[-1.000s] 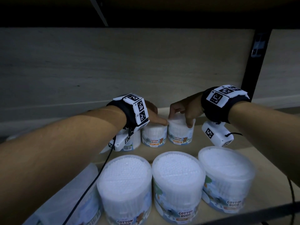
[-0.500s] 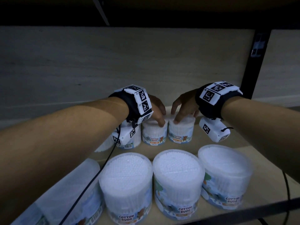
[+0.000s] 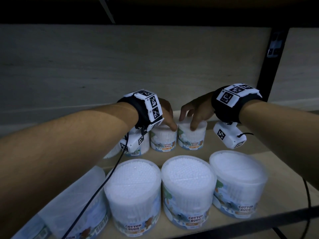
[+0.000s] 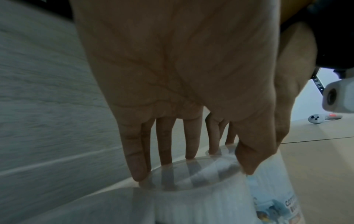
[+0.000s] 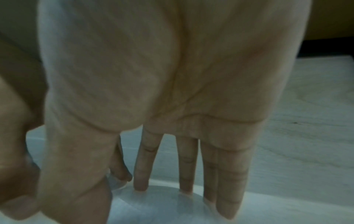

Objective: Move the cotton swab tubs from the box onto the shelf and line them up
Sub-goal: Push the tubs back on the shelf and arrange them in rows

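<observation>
Clear round cotton swab tubs stand on the wooden shelf point(image 3: 284, 163) in two rows. My left hand point(image 3: 170, 123) reaches down over the middle back tub point(image 3: 163, 141). In the left wrist view its fingers point(image 4: 134, 159) go down behind the far rim of the tub point(image 4: 191, 204) and the thumb sits on the near side. My right hand point(image 3: 188, 122) holds the right back tub point(image 3: 191, 139) from above, fingertips point(image 5: 226, 204) on the far edge of the lid point(image 5: 162, 209) and thumb in front. A third back tub point(image 3: 138, 149) is partly hidden by my left wrist camera.
Three larger-looking tubs point(image 3: 188, 185) fill the front row, and another tub point(image 3: 74, 200) lies at the lower left under my left forearm. The pale back panel point(image 3: 120, 66) is close behind the hands. A dark upright post point(image 3: 274, 57) stands at the right.
My left hand has moved from touching the right tub's edge to sitting over the middle back tub. The right wrist has lifted and its fingers stand more upright. The tubs have hardly shifted.
</observation>
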A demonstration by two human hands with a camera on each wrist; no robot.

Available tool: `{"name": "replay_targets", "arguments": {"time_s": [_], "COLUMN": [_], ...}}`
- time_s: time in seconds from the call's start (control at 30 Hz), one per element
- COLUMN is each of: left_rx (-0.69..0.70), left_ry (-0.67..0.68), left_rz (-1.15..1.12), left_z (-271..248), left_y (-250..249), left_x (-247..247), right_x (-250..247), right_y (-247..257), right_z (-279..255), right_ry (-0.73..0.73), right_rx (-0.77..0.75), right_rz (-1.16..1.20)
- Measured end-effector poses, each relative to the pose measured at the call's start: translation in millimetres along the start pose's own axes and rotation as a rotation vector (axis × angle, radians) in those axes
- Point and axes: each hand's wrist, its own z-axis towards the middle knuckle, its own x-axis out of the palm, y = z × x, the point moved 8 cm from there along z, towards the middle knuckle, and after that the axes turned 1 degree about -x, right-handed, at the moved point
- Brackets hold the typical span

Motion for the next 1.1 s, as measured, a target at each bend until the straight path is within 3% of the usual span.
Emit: {"name": "replay_targets", "arguments": {"time_s": [0.37,0.77,1.1], "left_rx": [-0.066,0.029,0.008], "left_ry": [-0.003,0.050,0.037], "left_rz": [0.085,0.244,0.207], "left_z": [5,-18,-53], "left_y": [-6,-32,-44], "left_x": [-1,0,-1], "right_x": [2,9,17], "right_y": [-1,-1,3], "right_z": [-4,-32,-64], "right_ry": [0.011,0.050,0.091], "right_rx": [-0.014,-0.039,-0.012], "right_rz": [-0.026,0.016,0.067]}}
